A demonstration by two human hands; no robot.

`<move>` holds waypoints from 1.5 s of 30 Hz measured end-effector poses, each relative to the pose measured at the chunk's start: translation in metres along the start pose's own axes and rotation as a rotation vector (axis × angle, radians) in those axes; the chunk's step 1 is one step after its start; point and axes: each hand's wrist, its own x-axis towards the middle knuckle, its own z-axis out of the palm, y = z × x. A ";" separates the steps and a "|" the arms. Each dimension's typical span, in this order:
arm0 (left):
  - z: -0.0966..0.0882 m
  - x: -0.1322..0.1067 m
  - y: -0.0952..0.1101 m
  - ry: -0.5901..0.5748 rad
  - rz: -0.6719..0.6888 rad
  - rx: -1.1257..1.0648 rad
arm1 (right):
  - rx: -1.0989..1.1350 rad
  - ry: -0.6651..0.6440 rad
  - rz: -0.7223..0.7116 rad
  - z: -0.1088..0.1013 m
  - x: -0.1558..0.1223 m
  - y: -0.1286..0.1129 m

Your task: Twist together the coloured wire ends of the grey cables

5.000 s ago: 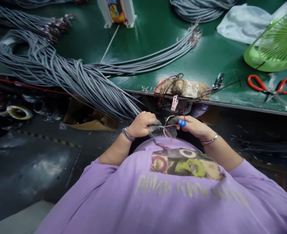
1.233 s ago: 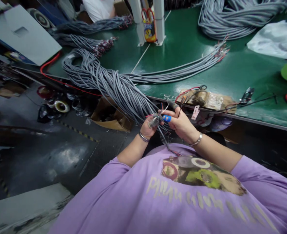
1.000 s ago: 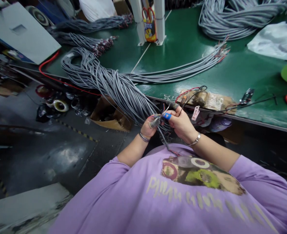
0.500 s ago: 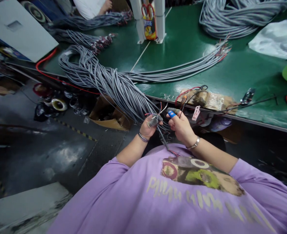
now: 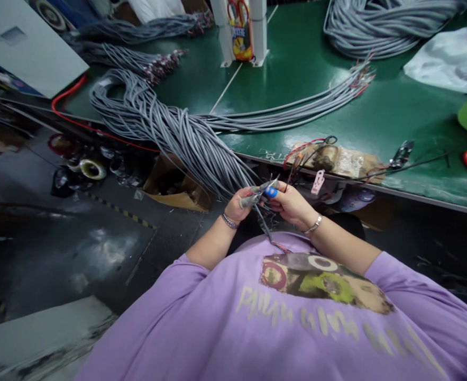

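In front of my body, my left hand (image 5: 238,205) is closed round the stripped end of a grey cable (image 5: 263,221). Its thumb and forefinger have grey coverings on their tips. My right hand (image 5: 293,205), with a blue wrap on one finger, has come up against the left fingertips and pinches the thin wires there. The fingers hide most of these wires. Below the hands, the cable runs down to my shirt, where reddish wire ends show. A thick bundle of grey cables (image 5: 189,143) hangs over the table edge just behind my left hand.
On the green table (image 5: 296,63) lie more grey cable coils (image 5: 384,26), a white plastic bag (image 5: 451,61) and a taped board (image 5: 342,161) with leads. A pink clip (image 5: 318,182) hangs at the edge. Scissors (image 5: 239,13) stand in a post holder. A cardboard box (image 5: 177,193) sits below.
My right hand has moved left to meet my left hand, and its fingers now close over the wires that stood spread out before. The view has shifted slightly.
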 end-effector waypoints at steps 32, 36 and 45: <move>0.010 -0.001 0.026 -0.590 0.558 0.865 | -0.234 0.400 0.166 -0.074 -0.036 0.027; 0.020 0.006 0.029 -0.554 0.599 0.855 | -0.205 0.425 0.155 -0.097 -0.055 0.021; 0.053 0.049 0.038 -0.573 0.601 0.724 | -0.025 0.242 0.083 -0.091 -0.045 -0.033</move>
